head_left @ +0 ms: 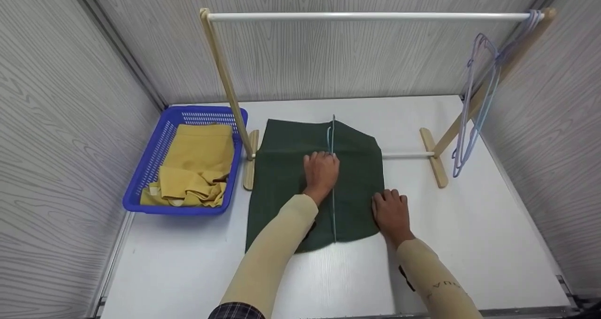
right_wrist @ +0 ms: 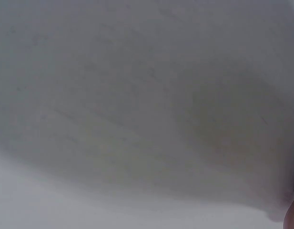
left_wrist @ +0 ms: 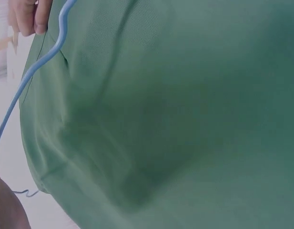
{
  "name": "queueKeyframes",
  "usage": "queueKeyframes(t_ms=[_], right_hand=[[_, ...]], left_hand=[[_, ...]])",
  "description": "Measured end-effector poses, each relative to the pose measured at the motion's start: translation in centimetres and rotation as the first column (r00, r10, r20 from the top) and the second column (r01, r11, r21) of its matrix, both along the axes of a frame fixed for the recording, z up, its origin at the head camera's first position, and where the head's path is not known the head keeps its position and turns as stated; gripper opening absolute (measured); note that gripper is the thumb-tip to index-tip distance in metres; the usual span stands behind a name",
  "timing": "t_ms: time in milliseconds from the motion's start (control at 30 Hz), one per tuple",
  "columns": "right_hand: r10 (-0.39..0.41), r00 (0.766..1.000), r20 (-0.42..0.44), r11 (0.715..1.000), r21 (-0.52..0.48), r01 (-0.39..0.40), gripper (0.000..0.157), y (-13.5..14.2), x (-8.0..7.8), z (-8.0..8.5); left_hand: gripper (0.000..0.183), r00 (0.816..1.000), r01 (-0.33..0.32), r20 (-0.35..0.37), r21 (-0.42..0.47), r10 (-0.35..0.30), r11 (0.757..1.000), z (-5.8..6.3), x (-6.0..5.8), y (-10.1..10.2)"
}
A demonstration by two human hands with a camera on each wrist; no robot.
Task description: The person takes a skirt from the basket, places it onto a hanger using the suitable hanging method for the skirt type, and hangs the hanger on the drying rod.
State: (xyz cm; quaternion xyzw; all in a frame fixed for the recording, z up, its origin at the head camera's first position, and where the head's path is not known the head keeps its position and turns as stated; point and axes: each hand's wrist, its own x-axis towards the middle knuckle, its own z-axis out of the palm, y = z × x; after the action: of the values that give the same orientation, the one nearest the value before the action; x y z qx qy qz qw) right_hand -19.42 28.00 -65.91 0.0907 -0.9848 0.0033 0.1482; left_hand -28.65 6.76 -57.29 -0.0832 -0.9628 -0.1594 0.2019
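Observation:
A dark green cloth [head_left: 286,178] lies spread on the white table in the head view. Over its middle, my left hand [head_left: 321,172] grips a light blue wire hanger [head_left: 334,215], which stands nearly edge-on to the head camera. The hanger's wavy wire [left_wrist: 61,36] crosses the corner of the left wrist view above the fabric. My right hand [head_left: 391,211] is at the cloth's right edge, fingers bent and pinching the border. Its fingertips [left_wrist: 26,19] also show at the cloth edge in the left wrist view. The right wrist view shows mostly blurred tabletop and shadow.
To the left stands a blue plastic basket [head_left: 129,192] holding folded yellow cloth [head_left: 199,145]. A rack with a white top rail [head_left: 366,16] and wooden legs [head_left: 224,74] straddles the work area. Several pastel hangers [head_left: 469,107] hang at its right end. Grey panels surround the table.

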Motion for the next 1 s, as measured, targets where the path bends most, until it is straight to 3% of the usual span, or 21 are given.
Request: queueKeyframes(t_ms=[300, 567, 733, 1000], right_hand=[[0.006, 1.0, -0.011, 1.0, -0.028, -0.006, 0.02, -0.1, -0.1, 0.0], [0.014, 0.999, -0.041, 0.999, -0.033, -0.016, 0.018, -0.1, 0.0, 0.0], [-0.001, 1.0, 0.005, 0.999, -0.034, 0.002, 0.021, 0.0, -0.1, 0.1], [-0.009, 1.0, 0.008, 1.0, -0.026, 0.009, 0.021, -0.1, -0.2, -0.1]], left_hand=[[0.033, 0.999, 0.005, 0.042, -0.027, -0.004, 1.0, 0.4, -0.4, -1.1], [0.034, 0.996, -0.046, 0.073, -0.02, 0.048, 0.999, 0.6, -0.5, -1.9], [0.033, 0.998, -0.003, 0.068, -0.001, 0.003, 1.0, 0.8, -0.5, -2.1], [0.032, 0.998, 0.038, 0.061, -0.067, -0.034, 0.997, 0.8, -0.7, -2.3]])
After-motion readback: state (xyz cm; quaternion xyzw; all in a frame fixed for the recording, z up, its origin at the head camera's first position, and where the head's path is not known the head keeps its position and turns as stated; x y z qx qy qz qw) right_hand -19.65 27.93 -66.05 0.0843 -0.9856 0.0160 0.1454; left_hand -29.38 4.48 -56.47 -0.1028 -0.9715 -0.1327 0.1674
